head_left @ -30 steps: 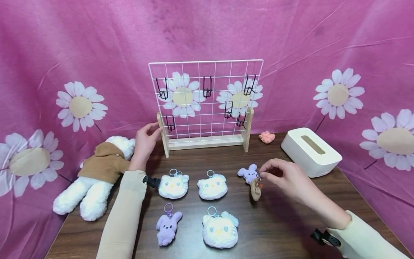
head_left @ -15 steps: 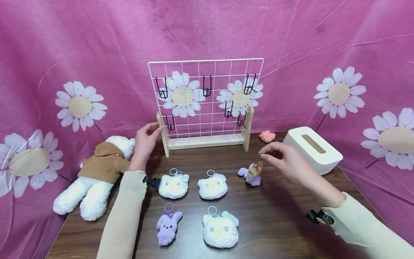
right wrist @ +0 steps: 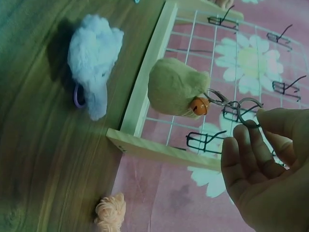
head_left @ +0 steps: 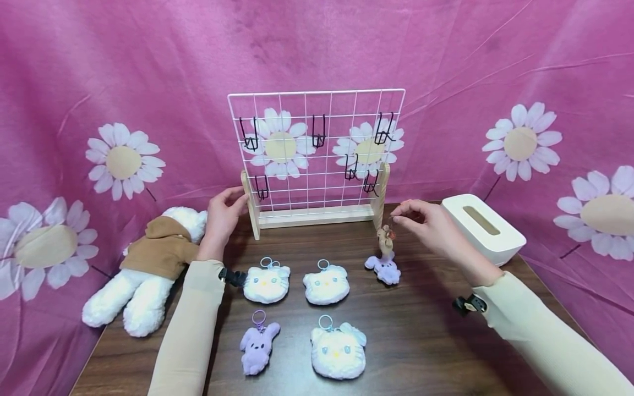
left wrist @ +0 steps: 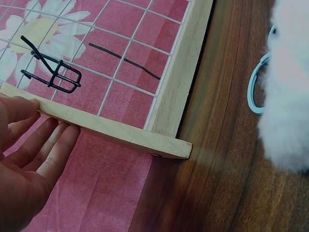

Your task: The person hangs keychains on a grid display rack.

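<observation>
My right hand (head_left: 431,225) pinches the metal ring of a tan plush keychain (right wrist: 176,87) between thumb and index finger. The keychain hangs in the air with an orange bell (right wrist: 199,106) at its clasp. Below it on the table lies a purple bunny keychain (head_left: 386,270). At the back stands a display rack (head_left: 317,216), a white wire grid in a wooden base. Several black hooks (head_left: 318,132) sit on the grid with nothing hanging on them. My left hand (head_left: 224,217) holds the rack's left wooden post (left wrist: 106,126) between thumb and fingers.
Three white plush cat keychains (head_left: 266,286) and another purple bunny keychain (head_left: 257,349) lie in front. A white plush toy (head_left: 158,247) in a brown top lies left. A tissue box (head_left: 482,228) stands right, and a peach-coloured flower-like piece (right wrist: 111,212) lies by the rack.
My right hand has lifted the tan keychain off the table area beside the purple bunny and moved it up and back toward the rack's right post. The left hand stays put.
</observation>
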A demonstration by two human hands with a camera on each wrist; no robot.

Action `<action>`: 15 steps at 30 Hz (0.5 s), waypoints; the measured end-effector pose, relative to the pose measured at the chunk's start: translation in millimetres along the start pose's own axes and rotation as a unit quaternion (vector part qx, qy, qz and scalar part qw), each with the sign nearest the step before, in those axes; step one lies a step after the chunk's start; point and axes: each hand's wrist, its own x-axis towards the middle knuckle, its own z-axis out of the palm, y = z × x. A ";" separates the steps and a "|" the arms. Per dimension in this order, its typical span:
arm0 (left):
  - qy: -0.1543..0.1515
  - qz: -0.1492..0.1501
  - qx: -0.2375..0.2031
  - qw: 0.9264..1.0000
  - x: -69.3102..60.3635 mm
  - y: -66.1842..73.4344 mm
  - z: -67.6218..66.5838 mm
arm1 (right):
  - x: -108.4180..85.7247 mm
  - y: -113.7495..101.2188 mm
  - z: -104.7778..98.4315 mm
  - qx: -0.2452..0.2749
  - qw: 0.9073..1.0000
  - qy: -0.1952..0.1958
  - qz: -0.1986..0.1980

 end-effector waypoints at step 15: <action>0.007 -0.002 0.005 1.000 -4.0 4.0 1.1 | 39.8 13.9 9.2 -0.017 0.999 -0.006 0.039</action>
